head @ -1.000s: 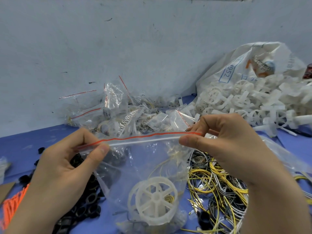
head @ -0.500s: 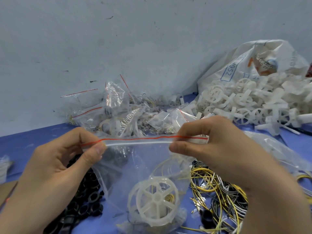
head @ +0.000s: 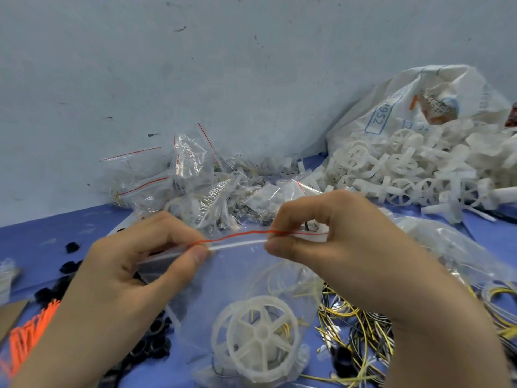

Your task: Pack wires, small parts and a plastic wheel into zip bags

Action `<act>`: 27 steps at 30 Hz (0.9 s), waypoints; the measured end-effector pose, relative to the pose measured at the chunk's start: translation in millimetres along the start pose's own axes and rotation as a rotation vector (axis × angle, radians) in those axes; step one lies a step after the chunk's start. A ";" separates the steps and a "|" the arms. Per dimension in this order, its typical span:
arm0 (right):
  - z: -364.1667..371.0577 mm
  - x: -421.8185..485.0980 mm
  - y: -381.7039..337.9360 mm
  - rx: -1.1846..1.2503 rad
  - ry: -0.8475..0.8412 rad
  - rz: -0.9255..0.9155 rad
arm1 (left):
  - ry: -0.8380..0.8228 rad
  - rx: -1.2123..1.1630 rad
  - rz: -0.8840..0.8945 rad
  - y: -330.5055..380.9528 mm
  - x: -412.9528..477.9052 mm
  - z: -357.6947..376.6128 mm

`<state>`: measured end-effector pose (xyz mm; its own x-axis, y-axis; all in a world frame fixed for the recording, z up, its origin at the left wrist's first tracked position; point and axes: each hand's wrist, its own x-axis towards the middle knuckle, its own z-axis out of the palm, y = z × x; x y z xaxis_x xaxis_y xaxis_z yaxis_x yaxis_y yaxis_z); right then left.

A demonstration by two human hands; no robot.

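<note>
counter [head: 70,233] is blue against a scuffed pale wall [head: 195,65]; i see my left hand [head: 134,264] and right hand [head: 333,242] each with a pinching grip on a zip bag [head: 232,275] holding a plastic wheel [head: 256,330] and wires [head: 282,278].

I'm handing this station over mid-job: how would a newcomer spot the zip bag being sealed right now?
Start at the blue table, front centre, between the two hands. The zip bag hangs there, its red-lined top pinched by the left hand and right hand. Unlike the bags piled by the wall, it holds a white spoked wheel.
</note>
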<state>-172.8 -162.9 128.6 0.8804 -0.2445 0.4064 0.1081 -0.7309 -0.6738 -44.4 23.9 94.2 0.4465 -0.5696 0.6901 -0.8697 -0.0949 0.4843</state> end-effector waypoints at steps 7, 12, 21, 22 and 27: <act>1.3 2.0 -1.0 0.046 -0.037 0.009 | 0.014 -0.022 0.031 7.7 5.2 7.2; 2.0 1.7 -1.4 0.027 -0.036 -0.006 | 0.032 -0.070 0.039 11.3 7.4 12.8; 5.3 3.3 -5.0 0.076 -0.052 -0.111 | 0.036 -0.044 0.070 24.2 11.1 25.2; 5.3 3.5 -3.4 0.069 -0.055 -0.109 | 0.034 -0.050 0.065 23.8 11.1 24.6; 2.4 4.1 6.0 0.073 -0.062 -0.070 | 0.037 0.019 0.032 8.9 6.8 14.2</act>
<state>-167.4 -166.8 124.8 0.8960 -0.1532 0.4168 0.2015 -0.6962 -0.6890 -52.1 7.6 95.6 0.4252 -0.5418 0.7250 -0.8875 -0.0925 0.4514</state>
